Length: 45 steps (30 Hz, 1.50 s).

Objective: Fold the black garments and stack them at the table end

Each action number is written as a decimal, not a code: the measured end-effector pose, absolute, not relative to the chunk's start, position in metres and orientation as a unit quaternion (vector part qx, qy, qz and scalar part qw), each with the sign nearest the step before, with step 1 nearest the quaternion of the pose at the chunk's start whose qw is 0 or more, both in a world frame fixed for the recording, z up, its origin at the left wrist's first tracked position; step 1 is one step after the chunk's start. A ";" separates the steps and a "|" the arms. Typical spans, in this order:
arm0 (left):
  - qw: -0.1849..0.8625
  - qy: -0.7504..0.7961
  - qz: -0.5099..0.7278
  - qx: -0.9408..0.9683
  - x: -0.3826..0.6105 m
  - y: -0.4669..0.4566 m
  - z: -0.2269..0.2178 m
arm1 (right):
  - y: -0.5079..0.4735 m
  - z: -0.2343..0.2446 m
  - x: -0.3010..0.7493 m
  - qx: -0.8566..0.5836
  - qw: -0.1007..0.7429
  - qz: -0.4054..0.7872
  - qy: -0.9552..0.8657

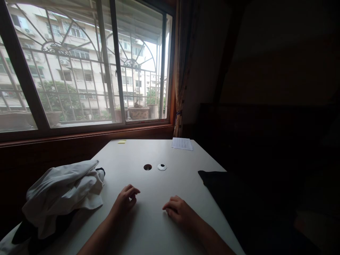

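Observation:
My left hand point(127, 197) hovers over or rests on the white table point(148, 226); I cannot tell which. Its fingers are loosely bent, the thumb stands apart from them, and nothing is in it. Across from it, my right hand point(175, 207) is low over the same tabletop, fingers loosely curved and pointing left, with no object visible in it. A crumpled white garment point(66, 187) with dark parts lies to the left of my left hand. Beyond both hands are a round hole point(147, 167) in the tabletop and a round cover point(162, 167) beside it.
Printed papers point(182, 143) lie at the table's far right corner, and a small yellow note point(122, 141) at the far left. Dark cloth point(220, 182) overlaps the right edge. Behind the table are a barred window point(79, 71) and a curtain point(183, 63). The right side is very dark.

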<state>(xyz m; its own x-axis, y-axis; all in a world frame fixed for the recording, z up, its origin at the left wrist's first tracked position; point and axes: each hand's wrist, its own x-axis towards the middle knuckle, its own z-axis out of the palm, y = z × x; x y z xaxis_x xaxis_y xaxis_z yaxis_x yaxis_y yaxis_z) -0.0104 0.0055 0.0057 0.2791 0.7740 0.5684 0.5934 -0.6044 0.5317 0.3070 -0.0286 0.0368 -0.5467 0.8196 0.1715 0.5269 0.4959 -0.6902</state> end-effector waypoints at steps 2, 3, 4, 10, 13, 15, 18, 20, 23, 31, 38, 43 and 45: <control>0.110 0.431 0.415 0.794 -0.011 0.005 0.006 | -0.030 0.038 0.307 -0.406 0.250 0.296 -0.828; 0.111 0.432 0.413 0.794 -0.011 0.005 0.006 | -0.030 0.039 0.307 -0.407 0.250 0.296 -0.827; 0.115 0.435 0.410 0.793 -0.011 0.005 0.006 | -0.031 0.039 0.306 -0.408 0.249 0.297 -0.827; 0.148 0.476 0.363 0.787 -0.012 0.001 0.011 | -0.031 0.041 0.309 -0.406 0.241 0.290 -0.833; 0.149 0.489 0.345 0.787 -0.011 -0.002 0.016 | -0.029 0.042 0.311 -0.408 0.241 0.271 -0.838; 0.150 0.491 0.338 0.788 -0.010 -0.004 0.018 | -0.029 0.043 0.311 -0.409 0.244 0.261 -0.840; 0.149 0.495 0.336 0.787 -0.010 -0.004 0.020 | -0.028 0.044 0.310 -0.420 0.243 0.232 -0.843; 0.143 0.498 0.337 0.786 -0.010 -0.004 0.019 | -0.026 0.044 0.310 -0.447 0.250 0.195 -0.837; 0.128 0.498 0.340 0.788 -0.011 -0.002 0.020 | -0.018 0.044 0.321 -0.494 0.304 0.134 -0.803; 0.161 0.481 0.371 0.778 -0.020 0.003 0.023 | 0.010 0.051 0.391 -0.576 0.483 0.029 -0.658; 0.156 0.465 0.367 0.790 -0.016 0.003 0.026 | 0.005 0.039 0.480 -0.766 0.247 -0.089 -0.586; 0.147 0.460 0.365 0.796 -0.012 0.000 0.026 | -0.020 0.009 0.540 -0.796 0.082 -0.101 -0.591; 0.150 0.457 0.364 0.797 -0.012 0.001 0.024 | -0.026 0.007 0.551 -0.782 0.060 -0.120 -0.609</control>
